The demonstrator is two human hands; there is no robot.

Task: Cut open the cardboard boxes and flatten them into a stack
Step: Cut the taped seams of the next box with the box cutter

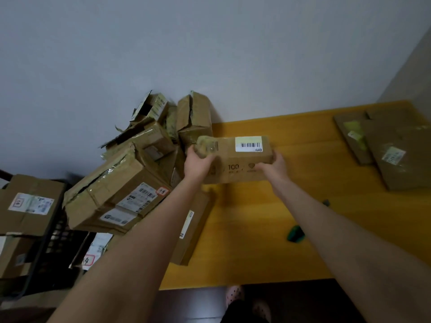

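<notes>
To the left of the left hand (197, 164), a heap of crumpled, taped brown cardboard boxes (121, 183) leans against the wall, probably the waiting supply. That hand curls over the left end of a small oblong brown cardboard box with a white barcode label (235, 159). The right hand (274, 165) wraps its right end. Both arms reach forward, holding it over the yellow wooden table (268, 229), seemingly to bring it into working space. Beside the right forearm lies a small green tool (295, 233), likely the cutter. Farther right rest flattened brown cardboard sheets (394, 145), the stack so far.
</notes>
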